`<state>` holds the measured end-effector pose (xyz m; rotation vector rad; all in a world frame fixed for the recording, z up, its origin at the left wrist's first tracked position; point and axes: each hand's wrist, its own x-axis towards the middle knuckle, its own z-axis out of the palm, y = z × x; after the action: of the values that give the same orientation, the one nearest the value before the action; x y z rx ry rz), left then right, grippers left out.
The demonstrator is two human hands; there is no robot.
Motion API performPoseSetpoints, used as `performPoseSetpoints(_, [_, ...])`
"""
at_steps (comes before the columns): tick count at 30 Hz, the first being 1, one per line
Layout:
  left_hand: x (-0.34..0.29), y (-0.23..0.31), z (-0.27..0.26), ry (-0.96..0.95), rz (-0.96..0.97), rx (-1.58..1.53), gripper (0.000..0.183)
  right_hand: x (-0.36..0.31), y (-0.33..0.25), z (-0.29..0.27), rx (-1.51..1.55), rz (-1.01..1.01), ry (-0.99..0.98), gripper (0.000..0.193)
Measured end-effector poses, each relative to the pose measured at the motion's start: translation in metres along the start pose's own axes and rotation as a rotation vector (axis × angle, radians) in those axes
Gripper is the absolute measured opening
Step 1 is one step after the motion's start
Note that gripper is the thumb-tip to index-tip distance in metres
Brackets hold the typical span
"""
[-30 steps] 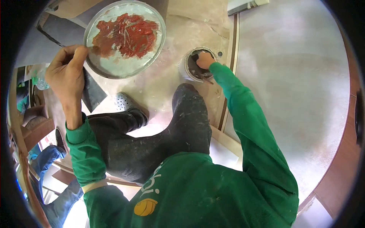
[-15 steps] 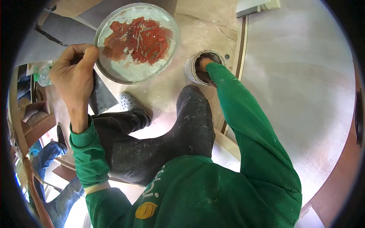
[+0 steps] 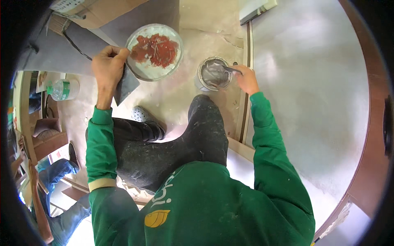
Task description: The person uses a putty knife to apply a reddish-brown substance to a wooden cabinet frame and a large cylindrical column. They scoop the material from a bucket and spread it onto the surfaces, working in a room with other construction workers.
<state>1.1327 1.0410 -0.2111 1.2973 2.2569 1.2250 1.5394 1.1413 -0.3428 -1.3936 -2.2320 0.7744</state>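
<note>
My left hand (image 3: 108, 67) is closed on the near-left rim of a round, pale lid (image 3: 136, 70), holding it out level in front of me. Red-brown paste (image 3: 163, 51) with grey streaks is smeared over the lid's middle. To its right stands a pale bucket (image 3: 200, 85) with grey paste (image 3: 213, 74) inside. My right hand (image 3: 247, 80), at the bucket's right rim, grips a dark-handled tool (image 3: 232, 69). The tool's far end reaches over the grey paste; its exact shape is hard to make out.
Right of the bucket lies a wide, pale, smooth panel (image 3: 308, 90). A clear plastic bottle (image 3: 65, 89) with a green cap is at the left. Cardboard (image 3: 108, 12) lies at the far left. Another person's jeans-clad leg (image 3: 61, 170) shows at the lower left.
My right hand has come up out of the bucket, and the tool in it now shows. The lid and my left hand appear farther off and slightly to the right.
</note>
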Motion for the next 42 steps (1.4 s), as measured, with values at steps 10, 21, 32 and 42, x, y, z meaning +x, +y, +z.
performPoseSetpoints(10, [0.003, -0.002, -0.008, -0.051, -0.088, -0.094, 0.025, -0.012, -0.035, -0.012, 0.527, 0.272, 0.339, 0.025])
performPoseSetpoints(21, [0.003, -0.012, -0.006, -0.057, -0.126, -0.168, 0.023, -0.010, -0.037, 0.001, 0.752, 0.389, 0.392, 0.025])
performPoseSetpoints(32, [0.011, -0.039, 0.005, -0.146, -0.224, -0.301, 0.021, 0.000, -0.064, 0.007, 1.165, 0.377, 0.482, 0.028])
performPoseSetpoints(42, [0.005, -0.023, -0.001, -0.173, -0.302, -0.493, 0.020, -0.031, -0.100, -0.027, 0.527, 0.395, 0.284, 0.026])
